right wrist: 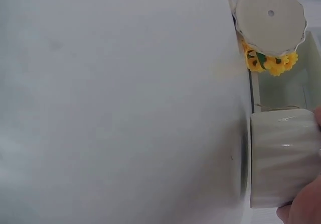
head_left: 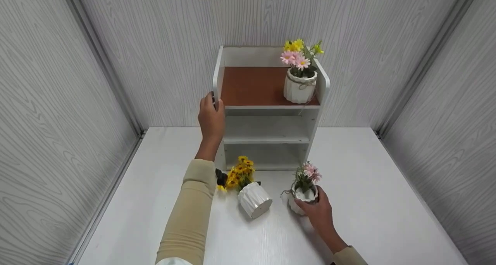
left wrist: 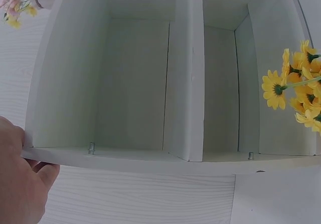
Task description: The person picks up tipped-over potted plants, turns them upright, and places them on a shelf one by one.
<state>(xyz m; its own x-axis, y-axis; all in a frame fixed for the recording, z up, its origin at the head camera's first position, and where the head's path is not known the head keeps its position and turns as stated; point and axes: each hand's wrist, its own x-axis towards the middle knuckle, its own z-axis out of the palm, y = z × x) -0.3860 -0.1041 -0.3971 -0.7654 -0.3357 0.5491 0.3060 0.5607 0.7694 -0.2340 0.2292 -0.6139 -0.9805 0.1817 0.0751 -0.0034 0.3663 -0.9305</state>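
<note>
My left hand [head_left: 211,117] grips the left side panel of a small white shelf unit [head_left: 267,129]; in the left wrist view the fingers [left wrist: 46,175] wrap around the panel's edge. My right hand [head_left: 319,212] holds a white fluted pot [head_left: 297,205] of pink flowers [head_left: 311,172], standing upright on the table in front of the unit. In the right wrist view the side of this pot [right wrist: 286,158] shows between thumb and fingers. Left of it, a similar white pot [head_left: 254,200] lies on its side, its yellow flowers [head_left: 240,172] pointing toward the unit.
Another white pot [head_left: 298,90] with pink and yellow flowers stands upright at the right of the brown top shelf [head_left: 252,86]. Two lower shelves [head_left: 267,129] sit below. White table [head_left: 387,218] extends on both sides, with grey wood-grain walls [head_left: 155,44] around it.
</note>
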